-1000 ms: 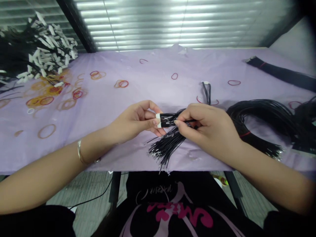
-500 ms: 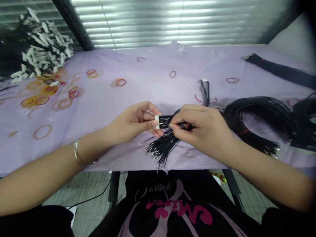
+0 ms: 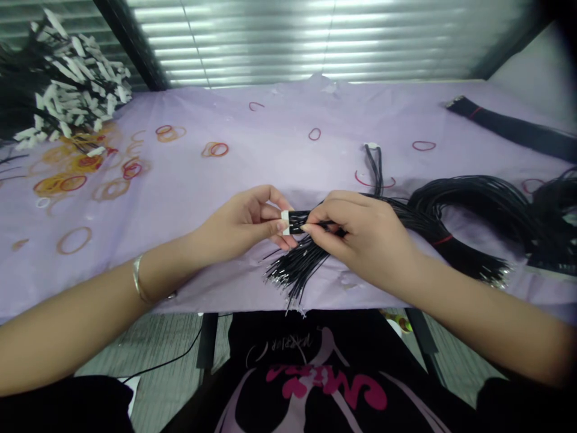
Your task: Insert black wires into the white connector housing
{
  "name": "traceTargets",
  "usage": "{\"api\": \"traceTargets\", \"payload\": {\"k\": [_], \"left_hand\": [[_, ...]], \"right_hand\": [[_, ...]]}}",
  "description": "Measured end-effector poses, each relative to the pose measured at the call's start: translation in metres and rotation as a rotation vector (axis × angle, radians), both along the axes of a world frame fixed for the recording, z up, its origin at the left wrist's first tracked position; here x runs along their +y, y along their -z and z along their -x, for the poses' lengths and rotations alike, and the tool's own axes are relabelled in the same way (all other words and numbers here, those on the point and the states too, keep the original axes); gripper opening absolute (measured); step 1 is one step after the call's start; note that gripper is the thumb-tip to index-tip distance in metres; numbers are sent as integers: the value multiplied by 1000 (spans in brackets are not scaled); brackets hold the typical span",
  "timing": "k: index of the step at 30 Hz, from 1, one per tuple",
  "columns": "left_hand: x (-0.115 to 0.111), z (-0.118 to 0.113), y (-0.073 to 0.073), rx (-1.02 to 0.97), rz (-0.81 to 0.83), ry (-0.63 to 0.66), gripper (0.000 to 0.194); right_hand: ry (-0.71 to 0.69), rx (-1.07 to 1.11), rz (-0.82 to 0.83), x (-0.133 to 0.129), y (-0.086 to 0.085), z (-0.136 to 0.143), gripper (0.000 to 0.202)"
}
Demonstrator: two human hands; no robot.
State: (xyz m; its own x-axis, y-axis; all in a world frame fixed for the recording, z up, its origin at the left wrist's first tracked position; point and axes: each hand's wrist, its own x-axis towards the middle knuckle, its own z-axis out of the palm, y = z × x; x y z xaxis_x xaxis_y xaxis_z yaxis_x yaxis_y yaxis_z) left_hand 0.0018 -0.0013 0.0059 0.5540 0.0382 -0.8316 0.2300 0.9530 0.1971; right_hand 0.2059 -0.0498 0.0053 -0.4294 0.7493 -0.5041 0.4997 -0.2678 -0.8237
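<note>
Between the thumb and fingers of my left hand (image 3: 252, 219) is a small white connector housing (image 3: 285, 222), held at the middle of the table's near side. Several black wires (image 3: 297, 218) run out of its right side. My right hand (image 3: 360, 234) pinches a black wire just right of the housing, its fingertips close to the wire's end. Below both hands a loose bundle of black wires (image 3: 297, 264) fans out, with bare metal terminals at the tips. The right hand hides part of the bundle.
Coiled black wires (image 3: 473, 186) tied with a red band lie at right. A flat wire bundle (image 3: 509, 129) is behind them. White-ended wires (image 3: 81, 84) pile up far left, beside scattered rubber bands (image 3: 74, 240). A finished-looking short harness (image 3: 373, 162) lies behind my right hand.
My right hand has moved slightly left, bringing the pinched wire closer to the white housing. My left hand keeps its hold almost unmoved.
</note>
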Motion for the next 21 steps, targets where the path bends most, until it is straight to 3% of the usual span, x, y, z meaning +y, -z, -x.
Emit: {"api": "traceTargets", "payload": {"k": [10,15,21], "left_hand": [[0,-1,-1,38,30,-54,13],[-1,-1,0,36,47,-50,15],[-3,-1,1,56,66,-78,16]], "right_hand": [[131,-38,131,2,-2,4,10],[116,-21,192,5,-3,3,15],[106,-66,84,-1,-1,7,11]]}}
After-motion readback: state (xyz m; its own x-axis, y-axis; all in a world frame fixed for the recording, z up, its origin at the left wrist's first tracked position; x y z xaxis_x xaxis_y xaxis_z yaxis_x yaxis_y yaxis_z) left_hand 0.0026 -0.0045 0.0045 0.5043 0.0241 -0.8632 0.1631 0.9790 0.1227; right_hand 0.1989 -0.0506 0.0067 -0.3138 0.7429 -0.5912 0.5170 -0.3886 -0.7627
